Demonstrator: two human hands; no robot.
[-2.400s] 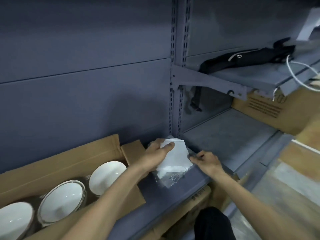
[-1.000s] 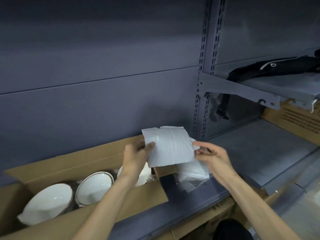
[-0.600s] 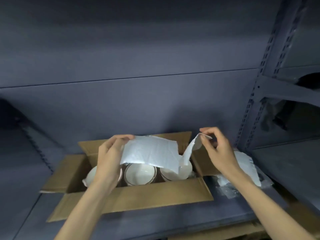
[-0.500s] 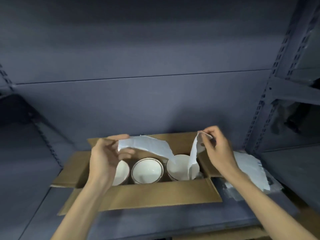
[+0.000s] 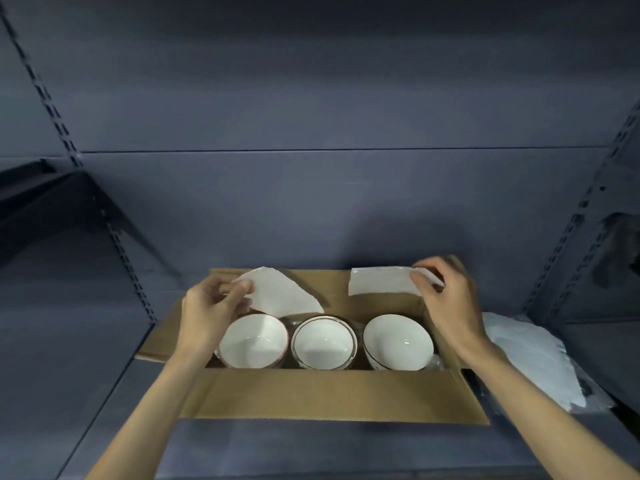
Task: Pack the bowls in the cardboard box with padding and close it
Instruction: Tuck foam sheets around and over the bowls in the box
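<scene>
On the grey metal shelf (image 5: 311, 455) an open cardboard box (image 5: 332, 396) is set, its front flap folded down toward the viewer and its rear flap raised against the back panel. Three white bowls are seen side by side inside it: the left bowl (image 5: 254, 341), the middle bowl (image 5: 323, 342) and the right bowl (image 5: 398, 341), each upright with its mouth up, rims nearly touching.

Above the box two separate white foam padding sheets are held. The left sheet (image 5: 280, 294) is pinched at its left edge between thumb and fingers of the left hand (image 5: 211, 313), closed on it; the sheet slants down to the right and hangs just over the far rim of the left bowl. The right sheet (image 5: 381, 285) is gripped at its right end by the right hand (image 5: 446, 299), fingers clamped on it; the strip is held roughly level, above and behind the right bowl, clear of it. The two sheets are apart, with bare cardboard visible between them.

Just beside the box, to its right, a pile of further white padding (image 5: 533, 362) is laid on the shelf.
</scene>
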